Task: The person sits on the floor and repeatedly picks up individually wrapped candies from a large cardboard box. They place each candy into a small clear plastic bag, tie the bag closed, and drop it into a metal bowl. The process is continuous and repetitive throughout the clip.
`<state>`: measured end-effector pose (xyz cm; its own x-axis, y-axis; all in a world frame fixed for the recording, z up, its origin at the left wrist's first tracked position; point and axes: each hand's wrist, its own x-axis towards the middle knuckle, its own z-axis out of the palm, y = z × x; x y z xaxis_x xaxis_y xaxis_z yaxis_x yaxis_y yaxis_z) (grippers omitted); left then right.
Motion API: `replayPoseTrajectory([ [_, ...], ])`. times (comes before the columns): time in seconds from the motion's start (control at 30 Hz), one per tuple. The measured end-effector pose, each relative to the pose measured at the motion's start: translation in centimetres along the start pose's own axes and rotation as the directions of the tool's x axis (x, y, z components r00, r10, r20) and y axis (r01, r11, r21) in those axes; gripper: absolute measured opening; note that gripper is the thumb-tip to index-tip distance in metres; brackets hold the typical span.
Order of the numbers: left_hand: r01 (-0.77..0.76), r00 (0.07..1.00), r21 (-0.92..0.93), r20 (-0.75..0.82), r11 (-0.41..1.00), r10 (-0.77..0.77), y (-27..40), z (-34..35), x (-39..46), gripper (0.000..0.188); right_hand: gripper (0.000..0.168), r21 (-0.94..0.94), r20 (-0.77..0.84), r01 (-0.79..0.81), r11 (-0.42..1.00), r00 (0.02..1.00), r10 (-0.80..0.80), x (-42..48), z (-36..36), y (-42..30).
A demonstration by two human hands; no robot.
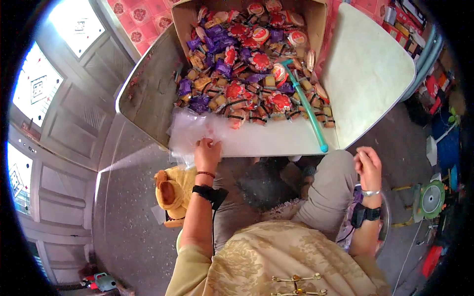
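My left hand (208, 154) rests with bent fingers on the near edge of a pile of clear plastic bags (192, 127); whether it grips one cannot be told. To the right, my right hand (369, 166) hangs in the air beside my knee, fingers loosely curled, with no object seen in it. Before me many small wrapped snacks (237, 66), in purple, red and clear wrappers, spill from a cardboard box (316, 29) onto a white tabletop (266, 142). A teal plastic rake-like stick (309, 111) lies over the snacks, its handle end near the table's front edge.
White side leaves (370, 74) flank the tabletop. A yellow plush item (176, 192) is low at left. Beneath my right arm is a round container (385, 222) with wrapped items. A round green-rimmed device (431, 199) stands far right, and panelled doors (70, 177) line the left.
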<state>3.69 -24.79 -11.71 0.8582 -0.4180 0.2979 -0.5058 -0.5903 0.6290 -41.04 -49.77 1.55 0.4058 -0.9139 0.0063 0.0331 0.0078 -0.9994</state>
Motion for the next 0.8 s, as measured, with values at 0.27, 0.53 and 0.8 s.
replayPoseTrajectory([
  [0.27,0.125,0.990,-0.238,0.092,0.963,-0.106,-1.5,0.0,0.1,0.023,0.017,-0.134,0.589,-0.070,0.988,0.796,0.137,2.4,14.8,-3.2],
  [0.53,0.171,0.984,-0.560,0.138,0.811,-0.112,0.0,-5.4,0.3,0.020,0.015,-0.205,0.782,-0.057,0.977,0.591,0.198,6.2,22.6,3.5],
  [0.8,0.204,0.968,-0.604,0.239,0.771,-0.069,6.8,-16.0,2.7,0.018,0.020,-0.150,0.679,-0.281,0.948,0.668,0.305,7.3,22.0,8.3],
])
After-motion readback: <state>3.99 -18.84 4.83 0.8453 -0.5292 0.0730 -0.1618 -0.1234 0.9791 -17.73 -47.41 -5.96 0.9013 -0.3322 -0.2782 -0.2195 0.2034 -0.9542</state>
